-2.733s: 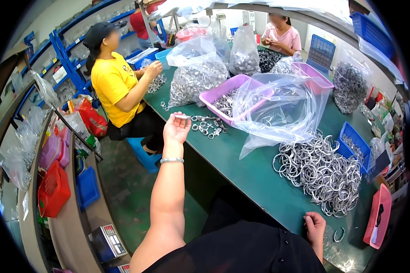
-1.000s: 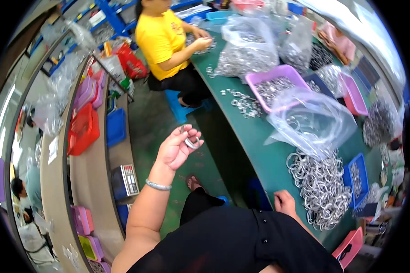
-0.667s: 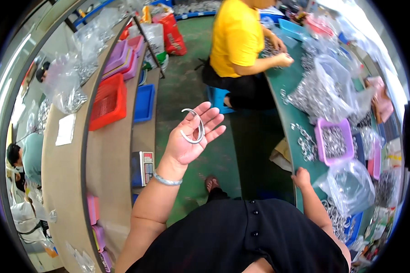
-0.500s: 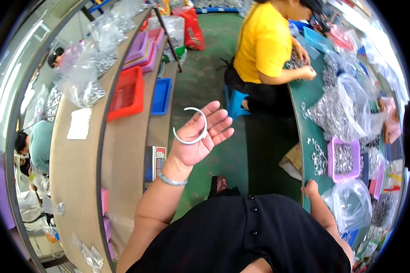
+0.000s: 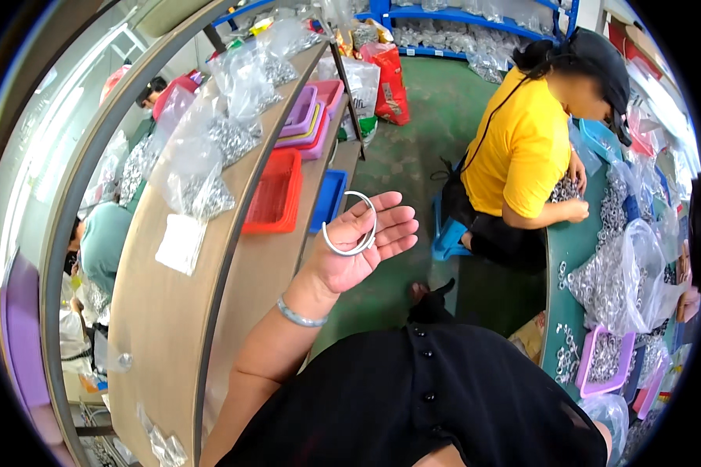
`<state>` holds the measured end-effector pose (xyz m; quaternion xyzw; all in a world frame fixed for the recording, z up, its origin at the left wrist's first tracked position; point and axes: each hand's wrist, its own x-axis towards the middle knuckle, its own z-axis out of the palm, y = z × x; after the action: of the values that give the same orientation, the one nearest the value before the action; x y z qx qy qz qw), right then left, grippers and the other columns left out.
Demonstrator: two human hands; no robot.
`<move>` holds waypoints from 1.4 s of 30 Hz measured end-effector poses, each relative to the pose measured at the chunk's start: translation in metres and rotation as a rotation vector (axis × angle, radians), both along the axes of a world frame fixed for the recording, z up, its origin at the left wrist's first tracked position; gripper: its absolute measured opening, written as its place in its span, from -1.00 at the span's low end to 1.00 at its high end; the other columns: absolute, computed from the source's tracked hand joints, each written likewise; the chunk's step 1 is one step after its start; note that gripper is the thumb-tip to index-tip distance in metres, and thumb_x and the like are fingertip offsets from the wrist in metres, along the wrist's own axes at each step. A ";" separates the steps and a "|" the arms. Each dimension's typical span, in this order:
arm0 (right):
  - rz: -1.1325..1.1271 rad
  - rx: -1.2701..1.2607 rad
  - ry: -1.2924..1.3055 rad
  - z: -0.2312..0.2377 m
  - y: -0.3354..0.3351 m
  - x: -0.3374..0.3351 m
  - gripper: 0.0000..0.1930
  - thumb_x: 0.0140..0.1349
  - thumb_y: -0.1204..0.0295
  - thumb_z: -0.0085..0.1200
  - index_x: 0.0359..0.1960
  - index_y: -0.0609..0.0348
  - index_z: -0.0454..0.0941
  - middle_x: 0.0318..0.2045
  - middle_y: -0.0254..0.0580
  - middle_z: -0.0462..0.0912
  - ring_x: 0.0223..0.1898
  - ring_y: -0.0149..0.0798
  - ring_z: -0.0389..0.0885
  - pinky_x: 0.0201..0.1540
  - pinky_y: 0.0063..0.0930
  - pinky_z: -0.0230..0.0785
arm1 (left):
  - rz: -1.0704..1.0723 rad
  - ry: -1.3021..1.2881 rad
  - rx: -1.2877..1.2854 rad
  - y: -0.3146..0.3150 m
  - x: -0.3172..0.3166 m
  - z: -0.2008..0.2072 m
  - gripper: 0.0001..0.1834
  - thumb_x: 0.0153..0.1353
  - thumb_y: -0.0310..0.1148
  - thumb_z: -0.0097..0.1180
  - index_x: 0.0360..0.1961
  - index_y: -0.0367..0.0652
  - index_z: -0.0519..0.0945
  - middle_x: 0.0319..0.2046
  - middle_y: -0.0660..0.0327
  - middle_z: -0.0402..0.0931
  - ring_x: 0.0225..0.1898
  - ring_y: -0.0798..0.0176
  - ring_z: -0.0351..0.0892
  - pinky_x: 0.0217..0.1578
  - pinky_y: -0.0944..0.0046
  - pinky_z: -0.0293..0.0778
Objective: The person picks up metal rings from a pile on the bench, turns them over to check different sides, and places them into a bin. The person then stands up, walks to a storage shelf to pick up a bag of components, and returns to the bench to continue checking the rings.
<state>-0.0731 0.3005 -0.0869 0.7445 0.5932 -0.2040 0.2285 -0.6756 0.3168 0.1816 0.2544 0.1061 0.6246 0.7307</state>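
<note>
My left hand [image 5: 349,261] is held palm up in front of me, its fingers stretched out and slightly apart. A silver open-ended bangle [image 5: 375,223] rests upright in it, against the thumb and palm, with its gap toward the left. On my left wrist sits a pale grey-green bangle [image 5: 300,316]. My right hand is out of sight; only a small part of my right arm [image 5: 603,437] shows at the lower right, beside my black top.
At left stands a long wooden shelf [image 5: 152,342] with bags of metal parts [image 5: 199,183], a red basket [image 5: 275,191] and a blue tray [image 5: 329,198]. A co-worker in yellow [image 5: 522,148] sits at the green table [image 5: 566,311], which holds metal rings and a purple tray [image 5: 582,366].
The view has swung, so shelf and co-worker appear farther right and lower. My left hand still holds the bangle, slightly turned. My right hand, earlier at the table edge, has left the view.
</note>
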 end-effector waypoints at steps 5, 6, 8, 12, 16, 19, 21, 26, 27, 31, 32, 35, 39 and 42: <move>-0.065 0.013 -0.023 -0.010 0.081 -0.050 -0.58 -0.28 0.28 0.25 -0.43 0.37 0.48 -0.43 0.13 0.55 -0.31 0.02 0.54 -0.27 -0.32 0.39 | -0.025 -0.030 0.007 0.101 -0.044 0.005 -0.60 0.22 -0.36 -0.18 0.08 -0.23 0.25 -0.03 0.03 0.38 0.04 0.04 0.34 0.11 0.03 0.19; -0.077 0.025 -0.021 -0.014 0.104 -0.065 -0.58 -0.28 0.28 0.25 -0.43 0.37 0.48 -0.43 0.13 0.55 -0.31 0.01 0.54 -0.27 -0.32 0.39 | -0.034 -0.027 0.009 0.126 -0.054 0.005 -0.60 0.22 -0.36 -0.18 0.08 -0.23 0.25 -0.03 0.03 0.38 0.04 0.04 0.34 0.11 0.03 0.19; -0.127 0.042 -0.027 -0.018 0.139 -0.081 -0.58 -0.26 0.27 0.24 -0.42 0.37 0.47 -0.43 0.12 0.55 -0.31 0.01 0.54 -0.27 -0.32 0.39 | -0.167 -0.121 0.067 0.185 -0.070 0.010 -0.60 0.24 -0.36 -0.20 0.10 -0.21 0.23 -0.01 0.02 0.36 0.06 0.03 0.32 0.13 0.02 0.15; -0.162 0.095 -0.033 -0.015 0.248 -0.138 -0.59 -0.24 0.27 0.23 -0.41 0.37 0.47 -0.43 0.12 0.55 -0.31 0.00 0.54 -0.27 -0.32 0.39 | -0.240 -0.235 0.040 0.284 -0.103 0.023 -0.59 0.25 -0.35 -0.24 0.12 -0.20 0.21 -0.02 0.02 0.38 0.08 0.01 0.30 0.16 0.00 0.08; -0.248 0.150 -0.036 0.005 0.340 -0.185 -0.59 -0.22 0.26 0.21 -0.40 0.36 0.47 -0.43 0.11 0.55 -0.32 -0.01 0.54 -0.27 -0.33 0.39 | -0.257 -0.209 0.008 0.371 -0.136 0.022 -0.60 0.25 -0.33 -0.23 0.11 -0.19 0.21 -0.06 0.03 0.42 0.06 0.02 0.32 0.14 -0.02 0.11; -0.321 0.180 -0.032 0.017 0.383 -0.211 -0.59 -0.20 0.25 0.20 -0.39 0.36 0.47 -0.43 0.11 0.55 -0.32 -0.02 0.55 -0.27 -0.33 0.39 | -0.254 -0.211 -0.027 0.446 -0.170 0.005 -0.64 0.24 -0.32 -0.21 0.04 -0.18 0.30 -0.09 0.06 0.44 0.01 0.06 0.38 0.06 0.00 0.25; -0.360 0.178 -0.051 0.021 0.401 -0.226 -0.59 -0.19 0.25 0.20 -0.39 0.36 0.47 -0.43 0.11 0.55 -0.32 -0.03 0.55 -0.27 -0.33 0.39 | -0.164 -0.233 -0.191 0.502 -0.191 -0.016 -0.71 0.22 -0.33 -0.20 -0.08 -0.18 0.41 -0.17 0.11 0.49 -0.11 0.11 0.47 -0.03 0.05 0.36; -0.435 0.170 -0.051 0.022 0.445 -0.275 -0.59 -0.17 0.24 0.18 -0.38 0.36 0.47 -0.43 0.10 0.56 -0.33 -0.04 0.55 -0.27 -0.34 0.39 | 0.107 -0.092 -0.614 0.640 -0.241 -0.068 -0.88 0.19 -0.37 -0.11 -0.39 -0.11 0.47 -0.45 0.23 0.50 -0.42 0.30 0.53 -0.49 0.35 0.43; -0.458 0.168 -0.055 0.022 0.452 -0.282 -0.59 -0.16 0.24 0.18 -0.37 0.36 0.47 -0.43 0.10 0.56 -0.33 -0.05 0.55 -0.27 -0.34 0.39 | 0.124 -0.002 -0.667 0.665 -0.244 -0.071 -0.90 0.19 -0.35 -0.10 -0.37 -0.11 0.44 -0.49 0.24 0.49 -0.47 0.32 0.53 -0.56 0.40 0.40; -0.549 0.140 -0.071 0.014 0.482 -0.305 -0.59 -0.14 0.23 0.16 -0.36 0.35 0.47 -0.43 0.09 0.56 -0.33 -0.06 0.55 -0.28 -0.34 0.39 | -0.012 0.176 -0.695 0.746 -0.230 -0.073 -0.90 0.19 -0.39 -0.11 -0.27 -0.09 0.39 -0.47 0.20 0.47 -0.49 0.33 0.48 -0.60 0.42 0.35; -0.552 0.139 -0.068 0.013 0.496 -0.314 -0.59 -0.13 0.23 0.16 -0.36 0.35 0.47 -0.43 0.09 0.56 -0.33 -0.06 0.55 -0.28 -0.35 0.39 | -0.089 0.205 -0.670 0.764 -0.231 -0.075 -0.90 0.18 -0.41 -0.12 -0.27 -0.08 0.39 -0.46 0.18 0.47 -0.50 0.33 0.45 -0.60 0.43 0.34; -0.578 0.134 -0.070 0.008 0.544 -0.334 -0.59 -0.12 0.22 0.15 -0.35 0.35 0.46 -0.43 0.09 0.56 -0.34 -0.07 0.55 -0.28 -0.35 0.38 | -0.227 0.284 -0.650 0.815 -0.230 -0.084 -0.86 0.17 -0.45 -0.12 -0.22 -0.12 0.38 -0.42 0.14 0.47 -0.50 0.30 0.40 -0.58 0.42 0.32; -0.633 0.109 -0.087 -0.003 0.605 -0.355 -0.59 -0.10 0.21 0.14 -0.34 0.35 0.46 -0.43 0.08 0.56 -0.34 -0.08 0.55 -0.28 -0.35 0.38 | -0.293 0.324 -0.678 0.890 -0.251 -0.109 -0.78 0.15 -0.48 -0.12 -0.14 -0.17 0.36 -0.34 0.09 0.45 -0.40 0.25 0.41 -0.48 0.40 0.36; -0.704 0.087 -0.048 -0.026 0.650 -0.371 -0.59 -0.08 0.21 0.13 -0.33 0.35 0.46 -0.43 0.08 0.56 -0.34 -0.09 0.55 -0.28 -0.36 0.38 | -0.306 0.377 -0.691 0.962 -0.271 -0.130 -0.73 0.14 -0.47 -0.10 -0.10 -0.19 0.34 -0.28 0.06 0.43 -0.32 0.21 0.41 -0.39 0.37 0.38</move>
<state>-0.4438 0.9504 -0.1133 0.9169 0.3030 -0.2270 0.1261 -0.9471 1.2790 0.0516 0.1170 0.4020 0.3792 0.8251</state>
